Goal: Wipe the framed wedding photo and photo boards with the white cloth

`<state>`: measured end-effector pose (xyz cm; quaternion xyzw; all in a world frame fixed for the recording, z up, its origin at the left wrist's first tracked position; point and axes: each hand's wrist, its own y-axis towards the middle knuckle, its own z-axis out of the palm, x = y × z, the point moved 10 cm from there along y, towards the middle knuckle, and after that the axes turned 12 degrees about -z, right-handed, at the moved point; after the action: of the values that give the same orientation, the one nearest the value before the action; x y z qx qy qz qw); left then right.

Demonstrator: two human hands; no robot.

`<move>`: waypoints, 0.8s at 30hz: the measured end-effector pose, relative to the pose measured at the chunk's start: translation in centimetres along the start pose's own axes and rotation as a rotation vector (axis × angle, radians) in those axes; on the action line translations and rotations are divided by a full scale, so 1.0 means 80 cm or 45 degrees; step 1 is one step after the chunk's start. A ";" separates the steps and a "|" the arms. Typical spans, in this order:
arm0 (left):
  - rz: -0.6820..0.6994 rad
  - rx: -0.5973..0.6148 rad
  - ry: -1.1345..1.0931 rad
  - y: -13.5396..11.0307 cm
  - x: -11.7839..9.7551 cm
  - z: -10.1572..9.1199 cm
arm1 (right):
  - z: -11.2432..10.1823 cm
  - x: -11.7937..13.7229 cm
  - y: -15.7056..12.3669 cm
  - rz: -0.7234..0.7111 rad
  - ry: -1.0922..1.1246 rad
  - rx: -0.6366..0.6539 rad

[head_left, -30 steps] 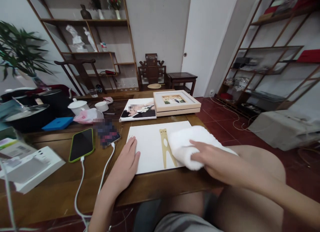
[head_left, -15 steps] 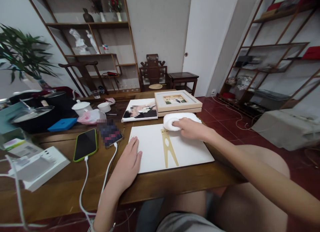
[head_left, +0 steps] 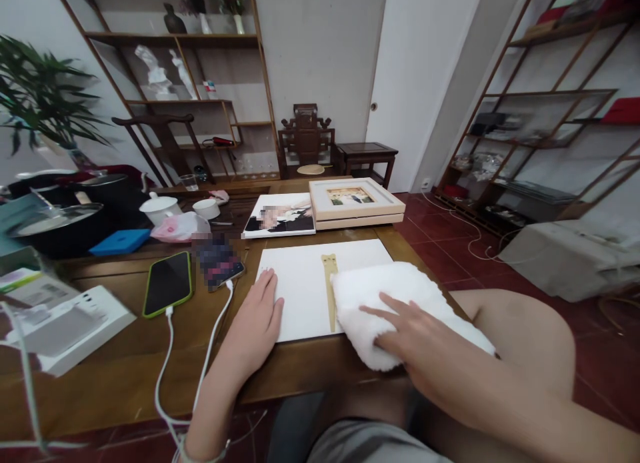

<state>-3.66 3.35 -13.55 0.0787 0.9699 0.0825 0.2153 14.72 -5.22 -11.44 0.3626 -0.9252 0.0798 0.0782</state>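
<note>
A white board (head_left: 303, 284) lies flat at the front edge of the wooden table (head_left: 125, 370), with a gold, clip-shaped strip (head_left: 330, 290) on it. My left hand (head_left: 255, 323) rests flat on the board's left edge, fingers stretched out. My right hand (head_left: 410, 333) presses flat, fingers spread, on a fluffy white cloth (head_left: 380, 300) that covers the board's near right part and hangs over the table edge.
Behind the board lie a photo print (head_left: 280, 218) and a stacked wooden picture frame (head_left: 354, 202). Left of the board are two phones on white cables (head_left: 167, 283), a white box (head_left: 65, 326), black pans, cups and a blue pad. Shelves line the walls.
My right hand has dragged the white cloth from the board's far edge back to its near right corner. My left hand has stayed on the board's left edge.
</note>
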 end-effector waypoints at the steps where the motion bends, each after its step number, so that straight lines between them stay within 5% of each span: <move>1: 0.002 -0.004 -0.003 0.000 0.000 0.000 | -0.002 0.000 -0.002 0.012 0.010 0.000; 4: 0.014 -0.015 -0.007 -0.001 0.001 0.000 | -0.019 -0.013 0.015 0.053 -0.006 -0.077; 9: 0.031 -0.047 -0.024 -0.001 0.002 -0.001 | -0.048 -0.052 0.093 0.076 -0.120 -0.142; 14: 0.014 -0.040 -0.036 -0.001 0.003 -0.001 | -0.053 -0.054 0.144 0.026 -0.191 -0.137; 24: 0.034 -0.045 -0.014 0.000 0.004 0.004 | 0.015 0.047 0.052 -0.194 -0.184 -0.004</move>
<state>-3.80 3.45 -13.92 0.0883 0.9659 0.1019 0.2209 9.04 -4.91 -12.19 0.4367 -0.8983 0.0456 0.0176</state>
